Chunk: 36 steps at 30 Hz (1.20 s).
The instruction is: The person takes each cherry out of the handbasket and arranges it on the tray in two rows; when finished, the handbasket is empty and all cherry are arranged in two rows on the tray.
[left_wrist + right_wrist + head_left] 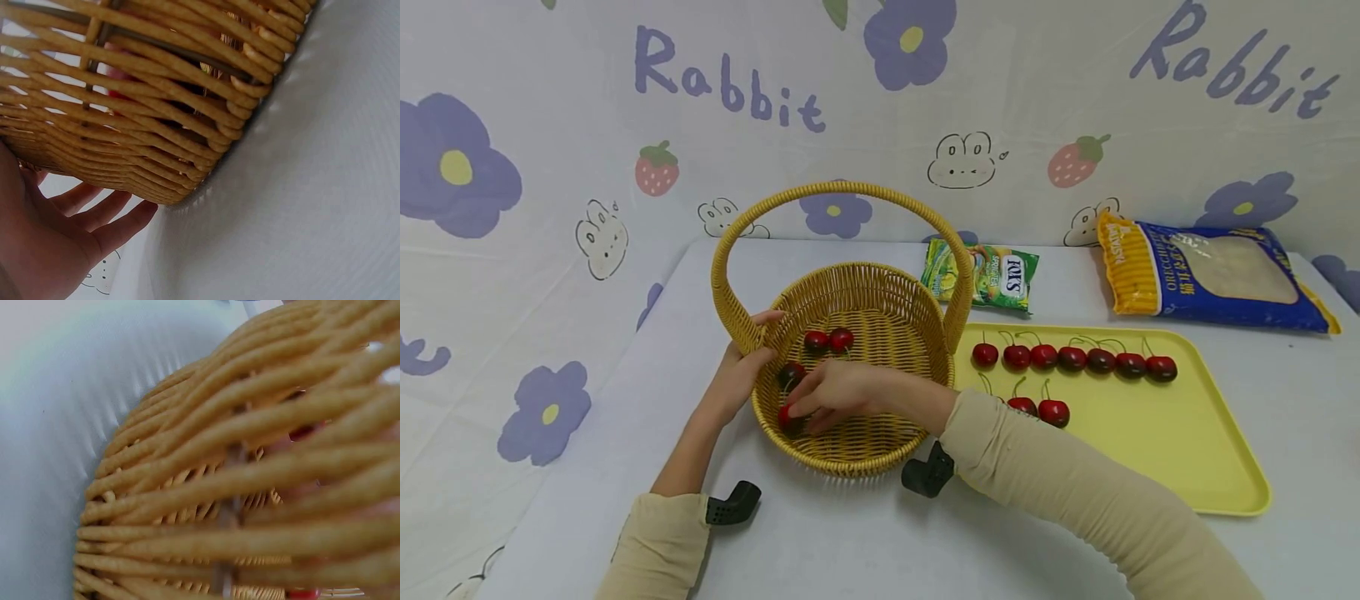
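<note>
A round yellow wicker basket with a tall arched handle stands in the middle of the table in the head view. My left hand holds its left side by the handle's foot, thumb at the rim; the left wrist view shows the fingers along the outer wall. Inside the basket, my right hand pinches a red cherry low at the near left wall. A dark cherry lies just behind it, and a pair of cherries farther back. Weave fills much of the right wrist view, mostly hiding that hand.
To the right, a yellow tray carries a back row of several stemmed cherries and a shorter front row, partly covered by my right sleeve. Behind lie a green candy bag and a blue-and-yellow pasta bag.
</note>
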{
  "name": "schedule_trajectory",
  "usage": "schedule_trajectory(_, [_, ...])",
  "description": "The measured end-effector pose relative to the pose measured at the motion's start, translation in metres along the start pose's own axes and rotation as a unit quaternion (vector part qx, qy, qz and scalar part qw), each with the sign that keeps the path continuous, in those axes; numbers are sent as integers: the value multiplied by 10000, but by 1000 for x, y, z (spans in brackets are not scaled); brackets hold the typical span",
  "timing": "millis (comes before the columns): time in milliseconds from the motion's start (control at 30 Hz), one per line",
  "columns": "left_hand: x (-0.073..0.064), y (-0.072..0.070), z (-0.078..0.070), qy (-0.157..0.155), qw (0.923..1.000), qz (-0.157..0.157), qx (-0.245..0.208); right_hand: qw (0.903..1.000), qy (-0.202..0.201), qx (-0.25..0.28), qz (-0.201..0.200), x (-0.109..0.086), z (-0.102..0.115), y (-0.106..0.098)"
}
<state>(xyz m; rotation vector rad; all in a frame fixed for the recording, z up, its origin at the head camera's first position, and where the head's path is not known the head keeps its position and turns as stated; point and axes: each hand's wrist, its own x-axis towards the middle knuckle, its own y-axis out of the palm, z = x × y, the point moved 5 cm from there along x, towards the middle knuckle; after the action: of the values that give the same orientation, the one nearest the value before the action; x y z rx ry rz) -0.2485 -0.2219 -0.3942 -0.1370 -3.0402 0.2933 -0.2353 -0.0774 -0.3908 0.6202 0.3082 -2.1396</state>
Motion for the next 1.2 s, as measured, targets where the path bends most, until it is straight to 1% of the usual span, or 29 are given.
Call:
schedule_trajectory(233, [0,0,0,48,10000,11,24,9998,-67,-63,158,0,0,6])
schedule_trajectory(433, [0,0,0,54,10000,23,-1,9996,-105,-146,197,-3,0,2])
schedule_trajectory(600, [1,0,0,44,10000,22,11,9994,-174,-219,198,-9,1,-11])
schedule_trajectory(767, [2,1,0,79,9999,53,46,9982,-412,-417,141,-19,0,-31])
schedule_trajectory(900, [1,1,0,97,9999,62,67,9973,-586,-406,166,-31,1,-43])
schedule_trajectory(1067, [0,0,0,91,9999,36,34,9963,-707,-471,143,-46,3,-53])
schedule_trajectory(1200, [0,0,0,75,10000,24,15,9946,-830,-619,120,-59,6,-57])
